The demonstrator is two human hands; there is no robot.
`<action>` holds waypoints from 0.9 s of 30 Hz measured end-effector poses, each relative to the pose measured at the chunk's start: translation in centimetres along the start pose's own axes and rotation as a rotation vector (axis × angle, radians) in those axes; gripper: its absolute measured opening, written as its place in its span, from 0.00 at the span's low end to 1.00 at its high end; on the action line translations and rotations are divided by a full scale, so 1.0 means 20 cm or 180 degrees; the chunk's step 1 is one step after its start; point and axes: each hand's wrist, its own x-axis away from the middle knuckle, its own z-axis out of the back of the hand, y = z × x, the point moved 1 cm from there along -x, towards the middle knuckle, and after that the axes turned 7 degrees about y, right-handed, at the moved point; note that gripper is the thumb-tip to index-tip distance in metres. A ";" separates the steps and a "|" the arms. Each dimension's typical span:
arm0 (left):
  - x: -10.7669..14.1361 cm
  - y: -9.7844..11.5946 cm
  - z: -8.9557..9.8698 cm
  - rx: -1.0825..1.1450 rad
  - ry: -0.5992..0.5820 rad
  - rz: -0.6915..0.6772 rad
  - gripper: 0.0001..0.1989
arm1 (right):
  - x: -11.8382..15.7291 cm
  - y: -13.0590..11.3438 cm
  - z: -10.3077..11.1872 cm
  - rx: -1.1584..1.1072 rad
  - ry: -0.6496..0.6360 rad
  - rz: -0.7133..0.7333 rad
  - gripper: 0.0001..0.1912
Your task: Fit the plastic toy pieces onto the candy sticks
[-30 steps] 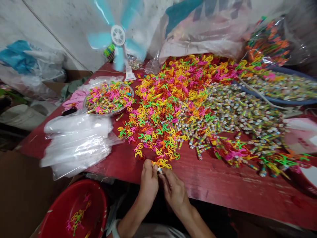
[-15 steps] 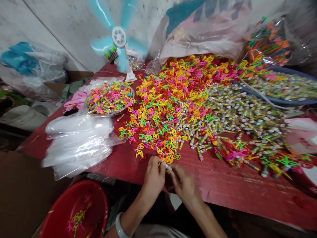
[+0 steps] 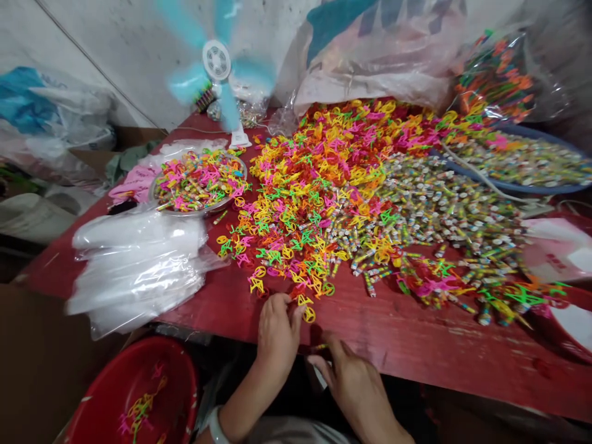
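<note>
My left hand (image 3: pixel 279 333) is at the table's front edge, its fingertips closed on a small yellow plastic piece (image 3: pixel 305 308) with a ring at its end. To its right and slightly lower, my right hand (image 3: pixel 354 376) pinches a small patterned tube (image 3: pixel 322 347) between thumb and forefinger. The two hands are apart. Beyond them lies a large heap of yellow, pink, green and orange plastic pieces (image 3: pixel 287 216). A pile of small patterned tubes (image 3: pixel 444 197) adjoins it on the right.
Clear plastic bags (image 3: pixel 143 271) lie at the left on the red table (image 3: pixel 416 345). Behind them is a bowl of mixed pieces (image 3: pixel 198 179). A fan (image 3: pixel 216 60) spins at the back. A red basin (image 3: pixel 171 364) stands below left, and a blue tray (image 3: pixel 513 182) sits back right.
My hands have moved apart, the right one down with the tube. A yellow piece now shows at my left fingertips. The view has shifted slightly.
</note>
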 end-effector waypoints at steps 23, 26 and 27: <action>0.00 -0.04 0.12 0.1756 -0.1263 0.0919 0.15 | -0.22 -0.14 -0.03 -0.2968 -0.0529 -0.0703 0.17; 0.00 -0.04 0.10 0.1678 -0.1006 0.1029 0.15 | -0.21 -0.11 -0.03 -0.3049 -0.0293 -0.0972 0.16; 0.00 -0.04 0.09 0.1638 -0.0937 0.1044 0.15 | -0.20 -0.11 -0.03 -0.3042 -0.0223 -0.1057 0.15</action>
